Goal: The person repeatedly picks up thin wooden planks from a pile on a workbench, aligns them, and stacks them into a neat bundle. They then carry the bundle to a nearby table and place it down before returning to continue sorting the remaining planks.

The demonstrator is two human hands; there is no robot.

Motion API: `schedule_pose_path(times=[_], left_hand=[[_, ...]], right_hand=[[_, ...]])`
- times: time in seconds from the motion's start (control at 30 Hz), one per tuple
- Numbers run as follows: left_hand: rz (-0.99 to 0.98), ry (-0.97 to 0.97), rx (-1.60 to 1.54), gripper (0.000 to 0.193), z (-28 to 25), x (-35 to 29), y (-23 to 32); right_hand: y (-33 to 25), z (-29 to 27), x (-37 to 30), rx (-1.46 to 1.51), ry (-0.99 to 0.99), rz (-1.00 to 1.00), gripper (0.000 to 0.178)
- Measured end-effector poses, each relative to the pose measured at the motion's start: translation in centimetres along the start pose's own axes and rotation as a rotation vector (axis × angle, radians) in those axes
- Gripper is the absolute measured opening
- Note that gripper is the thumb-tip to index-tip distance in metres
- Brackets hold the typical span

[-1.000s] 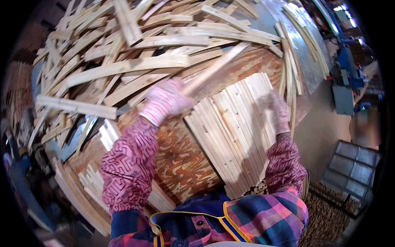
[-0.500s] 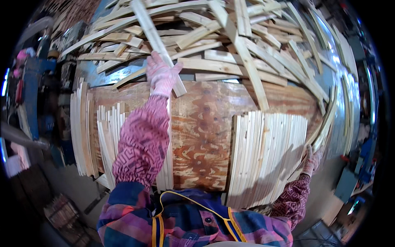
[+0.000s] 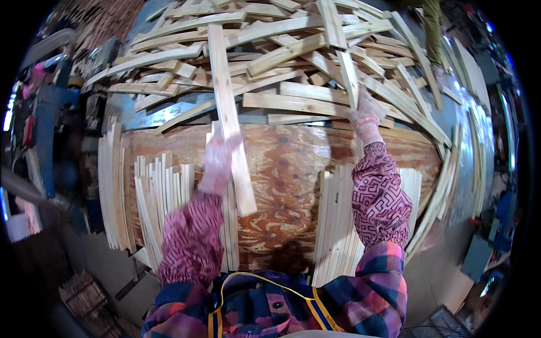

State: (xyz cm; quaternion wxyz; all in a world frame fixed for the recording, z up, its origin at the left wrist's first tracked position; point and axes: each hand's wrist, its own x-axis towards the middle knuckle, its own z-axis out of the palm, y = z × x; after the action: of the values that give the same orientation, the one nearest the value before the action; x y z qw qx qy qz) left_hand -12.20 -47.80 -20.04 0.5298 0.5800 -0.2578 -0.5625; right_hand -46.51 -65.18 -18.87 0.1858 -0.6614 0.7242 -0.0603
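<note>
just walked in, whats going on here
A gloved person is working over a brown plywood surface. The left hand, blurred, holds a long pale wooden strip. The right hand is at the near end of another strip by the loose pile. Neater rows lie at left and right.

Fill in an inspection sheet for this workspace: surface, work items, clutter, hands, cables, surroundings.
Surface: brown mottled wooden board, with bare patches between rows.
Work items: long plank in the left hand; strips stand side by side in left rows and right row.
Clutter: crossed planks in a loose heap along the far side.
Hands: left hand, gloved, blurred, around the long plank; right hand, gloved, at a heap plank, grip unclear.
Cables: thin dark strands, lower right; too small to tell.
Surroundings: blue machinery left; another person's leg, upper right.
</note>
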Motion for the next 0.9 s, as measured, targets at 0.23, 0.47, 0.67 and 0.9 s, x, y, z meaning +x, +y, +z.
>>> schedule_pose_path(times=[0.23,0.47,0.67,0.9], left_hand=[[0.223,0.198,1.515,0.096,-3.4,-16.1,-11.8],[-0.319,0.168,1.469,0.112,-4.6,-16.6,-9.2],[-0.418,0.164,1.485,0.117,-5.1,-18.3,-8.3],[0.031,0.270,1.513,0.108,-6.8,-22.6,-12.2]], right_hand=[[1.7,3.1,-11.9,1.669,-0.404,0.339,0.023],[-0.1,13.0,-27.1,1.261,-0.473,0.214,0.036],[-3.4,17.8,-34.2,1.230,-0.573,0.371,0.036],[-2.4,17.2,-33.2,1.141,-0.638,0.347,0.031]])
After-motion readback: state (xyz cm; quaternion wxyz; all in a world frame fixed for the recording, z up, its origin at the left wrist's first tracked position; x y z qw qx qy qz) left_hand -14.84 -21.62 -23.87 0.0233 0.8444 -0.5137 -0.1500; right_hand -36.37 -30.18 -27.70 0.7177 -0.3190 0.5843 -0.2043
